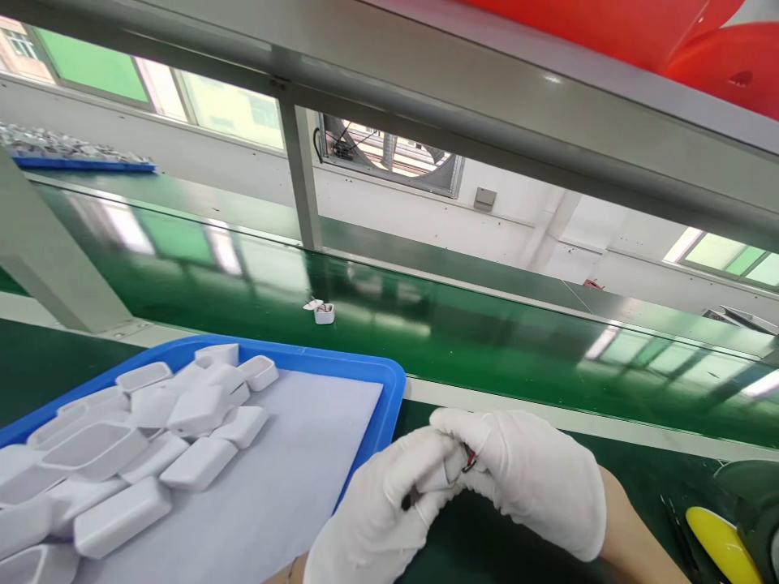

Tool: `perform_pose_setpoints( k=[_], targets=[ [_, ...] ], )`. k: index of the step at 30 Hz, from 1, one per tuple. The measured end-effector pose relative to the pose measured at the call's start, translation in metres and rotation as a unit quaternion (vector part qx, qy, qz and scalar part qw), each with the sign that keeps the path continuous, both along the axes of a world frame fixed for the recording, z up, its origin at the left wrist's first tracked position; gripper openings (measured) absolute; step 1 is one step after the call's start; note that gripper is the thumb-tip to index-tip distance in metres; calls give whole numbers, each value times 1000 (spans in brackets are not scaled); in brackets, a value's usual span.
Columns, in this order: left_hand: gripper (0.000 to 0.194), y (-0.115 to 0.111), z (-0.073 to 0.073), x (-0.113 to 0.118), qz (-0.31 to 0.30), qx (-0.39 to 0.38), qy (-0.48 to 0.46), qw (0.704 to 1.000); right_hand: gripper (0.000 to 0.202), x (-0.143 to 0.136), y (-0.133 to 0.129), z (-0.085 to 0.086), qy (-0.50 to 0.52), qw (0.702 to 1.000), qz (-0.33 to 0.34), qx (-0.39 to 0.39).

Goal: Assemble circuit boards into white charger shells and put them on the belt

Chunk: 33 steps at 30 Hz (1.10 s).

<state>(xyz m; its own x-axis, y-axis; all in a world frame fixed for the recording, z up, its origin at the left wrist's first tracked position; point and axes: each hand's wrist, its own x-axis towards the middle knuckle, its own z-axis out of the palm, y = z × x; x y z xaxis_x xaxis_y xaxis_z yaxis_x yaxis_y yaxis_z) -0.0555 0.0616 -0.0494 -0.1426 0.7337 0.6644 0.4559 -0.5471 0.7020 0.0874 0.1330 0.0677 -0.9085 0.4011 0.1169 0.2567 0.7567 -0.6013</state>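
Both my hands wear white gloves and meet in front of me, just right of the blue tray (398,389). My left hand (377,503) is closed around a small white plastic case (436,478), mostly covered by the fingers. My right hand (529,470) is closed at the case's right end, its fingertips pinching at short red and black wires (468,459). What the wires join to is hidden under the gloves. Many similar white plastic cases (200,410) lie heaped in the tray, some with the open side up.
White paper (292,454) lines the tray. On the green conveyor belt (487,349) beyond sits a white case with wires (324,314). At right lie dark tweezers (678,535) and a yellow object (721,543). A grey shelf beam (426,81) crosses overhead, with red bins (608,28) above.
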Motion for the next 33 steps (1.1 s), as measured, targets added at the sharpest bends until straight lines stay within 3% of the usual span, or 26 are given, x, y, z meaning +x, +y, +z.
perform_pose_setpoints(
  k=[2,4,7,8,10,12,16,20,27,31,33],
  targets=[
    [62,-1,-1,0,-11,61,53,997,45,4,4,-6,-12,999,21,33],
    [59,-2,1,2,-22,64,32,997,59,12,10,-8,6,998,27,59],
    [26,0,10,6,-16,-85,-113,990,87,27,15,-6,96,995,-8,41],
    [15,1,15,6,-8,-153,-179,972,82,31,16,-6,141,989,-36,27],
    [21,5,26,4,0,-248,-301,921,43,32,17,-9,191,977,-97,17],
    [31,8,37,-1,-11,-267,-377,887,17,22,15,-18,175,977,-122,27],
    [42,8,50,-6,-65,-247,-433,864,50,-12,9,-47,185,981,-43,-26],
    [52,8,49,-3,-83,-261,-470,839,36,-30,8,-66,215,966,-83,-121],
    [55,15,32,1,-76,-264,-507,817,32,-28,14,-74,144,977,-111,-113],
    [53,14,32,0,-69,-282,-517,805,28,-31,17,-80,168,966,-94,-170],
    [52,14,33,-2,-52,-314,-527,788,28,-31,20,-79,189,949,-67,-242]
  ],
)
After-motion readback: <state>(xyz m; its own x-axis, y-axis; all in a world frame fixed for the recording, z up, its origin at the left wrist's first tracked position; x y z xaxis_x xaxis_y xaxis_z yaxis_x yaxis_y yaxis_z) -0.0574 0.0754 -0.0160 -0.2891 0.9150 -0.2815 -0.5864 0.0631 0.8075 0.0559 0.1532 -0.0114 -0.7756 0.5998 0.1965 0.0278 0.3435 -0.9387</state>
